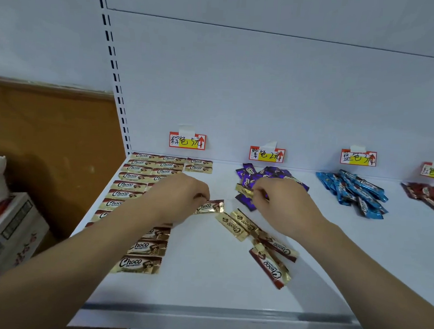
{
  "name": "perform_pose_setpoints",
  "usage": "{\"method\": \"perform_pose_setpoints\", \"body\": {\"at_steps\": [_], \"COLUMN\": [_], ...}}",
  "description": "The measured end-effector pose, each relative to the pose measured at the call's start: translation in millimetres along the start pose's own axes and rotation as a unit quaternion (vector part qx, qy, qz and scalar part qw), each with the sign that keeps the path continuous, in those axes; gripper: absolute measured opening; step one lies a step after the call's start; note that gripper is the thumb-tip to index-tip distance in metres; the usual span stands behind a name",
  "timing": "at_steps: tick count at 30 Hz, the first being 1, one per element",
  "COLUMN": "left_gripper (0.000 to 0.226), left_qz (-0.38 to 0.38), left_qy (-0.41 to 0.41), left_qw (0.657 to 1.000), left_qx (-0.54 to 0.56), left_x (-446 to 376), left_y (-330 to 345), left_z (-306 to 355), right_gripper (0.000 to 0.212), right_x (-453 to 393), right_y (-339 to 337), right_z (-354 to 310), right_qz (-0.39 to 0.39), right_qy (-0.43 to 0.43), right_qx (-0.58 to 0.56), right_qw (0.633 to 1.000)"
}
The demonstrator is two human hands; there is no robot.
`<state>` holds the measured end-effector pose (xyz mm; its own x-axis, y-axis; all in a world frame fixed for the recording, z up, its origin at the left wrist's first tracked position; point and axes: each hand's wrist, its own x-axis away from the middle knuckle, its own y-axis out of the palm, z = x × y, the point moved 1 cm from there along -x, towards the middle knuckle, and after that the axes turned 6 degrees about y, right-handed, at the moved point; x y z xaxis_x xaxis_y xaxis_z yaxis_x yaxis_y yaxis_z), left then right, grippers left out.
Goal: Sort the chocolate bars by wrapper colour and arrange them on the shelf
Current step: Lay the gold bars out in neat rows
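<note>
Gold and brown bars (pixel 143 185) lie in neat rows under my left hand (pixel 181 197), which pinches one gold bar (pixel 210 206) on the white shelf (pixel 203 285), while my right hand (pixel 282 206) pinches another gold bar (pixel 244 190) at the purple pile (pixel 266 175).
</note>
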<state>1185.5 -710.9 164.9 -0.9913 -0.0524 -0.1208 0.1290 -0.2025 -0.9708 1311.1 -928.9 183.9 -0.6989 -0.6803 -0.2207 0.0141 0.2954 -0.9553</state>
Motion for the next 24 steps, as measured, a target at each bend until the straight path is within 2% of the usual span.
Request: {"method": "perform_pose_setpoints", "body": {"at_steps": [7,11,14,16,18,24], "left_gripper": [0.033,0.031,0.031,0.033,0.034,0.034], "left_qz": [0.025,-0.009,-0.021,-0.009,-0.002,-0.003], "left_qy": [-0.006,0.035,0.066,0.070,0.068,0.065], "left_qw": [0.999,0.998,0.995,0.996,0.996,0.996], "left_qx": [-0.031,-0.048,-0.066,-0.062,-0.053,-0.061], "left_x": [1.1,10.8,14.5,15.2,15.5,16.1], "left_y": [2.2,5.2,9.0,9.0,9.2,8.3], "left_z": [-4.8,-1.7,-1.8,-4.0,-5.8,-5.0], "right_gripper": [0.024,0.028,0.020,0.026,0.029,0.055], "right_x": [-34.7,-44.5,-43.3,-45.6,-50.2,-56.0], "right_y": [29.3,40.5,43.6,42.7,41.9,52.1], "right_z": [-37.3,-50.3,-51.2,-39.9,-26.0,-29.1], "right_qz": [0.014,-0.009,-0.058,-0.045,-0.034,-0.133], "right_qy": [-0.064,-0.075,-0.085,-0.083,-0.094,-0.209], "right_qx": [0.065,0.110,0.021,-0.017,0.015,0.083], "right_qw": [0.996,0.991,0.994,0.995,0.995,0.965]}}
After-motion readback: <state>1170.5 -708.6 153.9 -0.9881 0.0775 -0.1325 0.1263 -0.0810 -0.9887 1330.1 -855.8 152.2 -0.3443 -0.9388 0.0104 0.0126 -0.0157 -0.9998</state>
